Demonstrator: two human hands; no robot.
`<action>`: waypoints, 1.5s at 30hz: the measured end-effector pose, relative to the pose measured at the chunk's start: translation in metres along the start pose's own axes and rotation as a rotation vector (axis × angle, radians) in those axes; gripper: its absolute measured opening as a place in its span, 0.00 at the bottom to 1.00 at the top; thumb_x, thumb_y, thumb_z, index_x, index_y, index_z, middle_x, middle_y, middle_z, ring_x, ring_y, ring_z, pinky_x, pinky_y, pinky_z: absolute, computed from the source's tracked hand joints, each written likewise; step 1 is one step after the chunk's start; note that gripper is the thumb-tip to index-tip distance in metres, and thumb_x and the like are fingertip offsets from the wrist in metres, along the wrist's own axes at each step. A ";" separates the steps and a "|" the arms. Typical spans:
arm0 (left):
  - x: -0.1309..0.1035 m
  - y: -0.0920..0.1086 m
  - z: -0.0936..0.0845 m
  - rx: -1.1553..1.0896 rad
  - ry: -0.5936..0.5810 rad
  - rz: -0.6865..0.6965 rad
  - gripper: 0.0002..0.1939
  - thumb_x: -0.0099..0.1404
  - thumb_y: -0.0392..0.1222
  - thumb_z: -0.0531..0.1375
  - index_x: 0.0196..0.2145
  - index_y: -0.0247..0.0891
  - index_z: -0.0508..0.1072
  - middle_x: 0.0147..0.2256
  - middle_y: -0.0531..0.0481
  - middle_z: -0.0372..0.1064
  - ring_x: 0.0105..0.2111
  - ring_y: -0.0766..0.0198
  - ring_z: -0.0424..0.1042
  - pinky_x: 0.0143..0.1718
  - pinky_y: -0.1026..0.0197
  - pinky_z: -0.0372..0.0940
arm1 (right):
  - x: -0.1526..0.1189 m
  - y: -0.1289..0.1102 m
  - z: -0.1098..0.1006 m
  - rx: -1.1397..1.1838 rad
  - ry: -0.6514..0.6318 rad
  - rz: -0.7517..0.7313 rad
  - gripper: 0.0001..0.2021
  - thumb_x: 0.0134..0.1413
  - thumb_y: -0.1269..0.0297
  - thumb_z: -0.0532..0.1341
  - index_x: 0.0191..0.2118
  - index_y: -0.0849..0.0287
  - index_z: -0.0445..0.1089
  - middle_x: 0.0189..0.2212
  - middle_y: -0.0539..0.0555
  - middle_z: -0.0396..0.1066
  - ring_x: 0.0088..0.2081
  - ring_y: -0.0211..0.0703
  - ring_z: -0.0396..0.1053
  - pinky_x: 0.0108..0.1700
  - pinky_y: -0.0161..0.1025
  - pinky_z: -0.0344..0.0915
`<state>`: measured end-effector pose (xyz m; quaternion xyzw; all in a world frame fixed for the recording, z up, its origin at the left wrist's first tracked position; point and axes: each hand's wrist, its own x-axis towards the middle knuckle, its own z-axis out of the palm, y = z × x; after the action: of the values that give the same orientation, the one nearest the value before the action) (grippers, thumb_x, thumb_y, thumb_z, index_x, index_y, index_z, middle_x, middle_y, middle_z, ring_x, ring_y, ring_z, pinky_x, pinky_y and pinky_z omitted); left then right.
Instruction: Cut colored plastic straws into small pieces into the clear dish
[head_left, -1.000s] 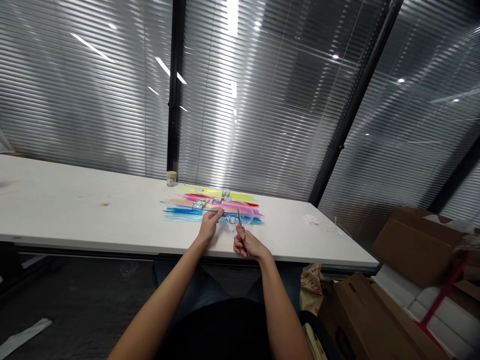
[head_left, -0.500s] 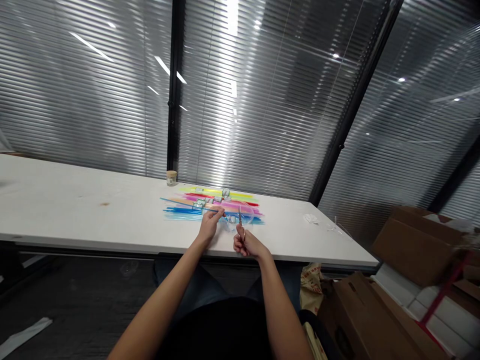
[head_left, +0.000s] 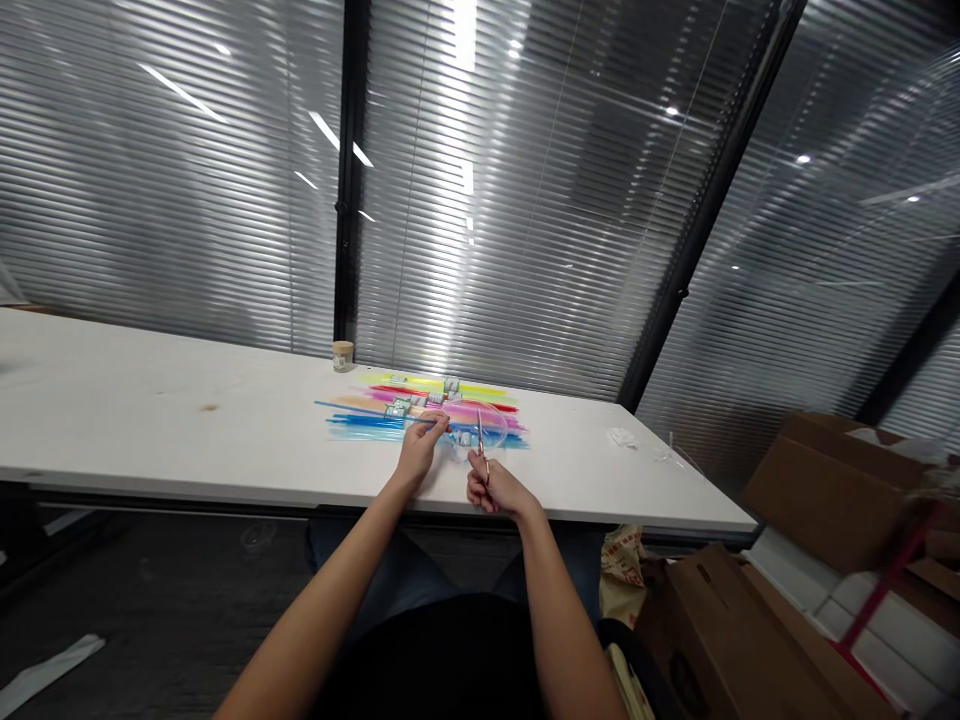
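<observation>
Pinched in the fingers of my left hand is one thin blue stem, which looks like a pipe cleaner; its long free end points left over the coloured bundles. My right hand grips a pair of scissors by the handles, blades pointing up and away from me. The blades appear closed and stand apart from the stem. Beyond both hands lie bundles of similar stems in yellow, red, pink and blue, with small labels around their middles. A clear round plastic item rests over their right part.
The white table runs along a glass wall with blinds. A small jar with a tan lid stands at the back edge. Crumpled white material lies on the right. Cardboard boxes sit on the floor at right.
The free left end of the blue stem has dipped slightly and shifted a little left. My right thumb has moved slightly on the scissors; both hands stay in nearly the same place.
</observation>
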<state>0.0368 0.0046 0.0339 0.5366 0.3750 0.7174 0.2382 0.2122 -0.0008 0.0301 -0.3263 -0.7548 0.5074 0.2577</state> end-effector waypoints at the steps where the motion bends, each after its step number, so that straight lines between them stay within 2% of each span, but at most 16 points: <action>1: 0.000 0.001 0.000 -0.002 0.006 -0.002 0.21 0.55 0.60 0.63 0.23 0.37 0.74 0.34 0.45 0.74 0.40 0.56 0.71 0.43 0.55 0.63 | 0.000 0.000 0.000 0.002 0.001 0.001 0.35 0.61 0.33 0.43 0.15 0.58 0.53 0.12 0.48 0.59 0.10 0.28 0.52 0.14 0.30 0.46; 6: -0.001 0.005 0.001 -0.010 0.034 -0.022 0.21 0.54 0.61 0.62 0.24 0.39 0.75 0.33 0.45 0.75 0.39 0.53 0.71 0.40 0.57 0.62 | 0.000 0.003 -0.001 0.005 -0.011 0.001 0.36 0.61 0.32 0.40 0.15 0.58 0.53 0.12 0.48 0.58 0.10 0.28 0.51 0.14 0.30 0.45; 13: -0.001 0.006 0.002 -0.022 0.026 -0.026 0.22 0.53 0.62 0.63 0.25 0.38 0.74 0.33 0.46 0.74 0.38 0.55 0.71 0.40 0.56 0.63 | 0.001 0.004 -0.002 -0.003 -0.024 -0.015 0.37 0.58 0.30 0.41 0.16 0.58 0.53 0.13 0.47 0.57 0.11 0.27 0.49 0.14 0.30 0.45; 21: -0.002 0.005 0.001 -0.047 -0.002 -0.021 0.21 0.56 0.59 0.63 0.27 0.36 0.73 0.33 0.48 0.73 0.37 0.60 0.70 0.43 0.54 0.63 | 0.000 0.003 -0.002 -0.004 -0.036 -0.017 0.37 0.56 0.28 0.42 0.16 0.59 0.54 0.14 0.46 0.57 0.11 0.27 0.49 0.14 0.31 0.44; 30: -0.003 0.016 0.002 -0.086 0.004 -0.035 0.17 0.49 0.56 0.64 0.21 0.38 0.72 0.32 0.47 0.72 0.37 0.56 0.69 0.40 0.56 0.63 | 0.000 0.002 -0.002 -0.005 -0.039 -0.015 0.37 0.53 0.26 0.41 0.17 0.59 0.54 0.14 0.46 0.57 0.10 0.27 0.50 0.14 0.30 0.43; 45: -0.002 0.015 0.000 -0.134 0.005 -0.059 0.14 0.50 0.52 0.66 0.24 0.39 0.75 0.34 0.46 0.73 0.39 0.55 0.69 0.41 0.58 0.62 | 0.000 0.006 -0.004 0.003 -0.041 -0.007 0.39 0.48 0.22 0.39 0.18 0.59 0.55 0.16 0.47 0.58 0.11 0.27 0.52 0.13 0.30 0.43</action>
<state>0.0384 -0.0061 0.0443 0.5064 0.3424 0.7350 0.2935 0.2167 0.0029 0.0256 -0.3129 -0.7603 0.5140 0.2445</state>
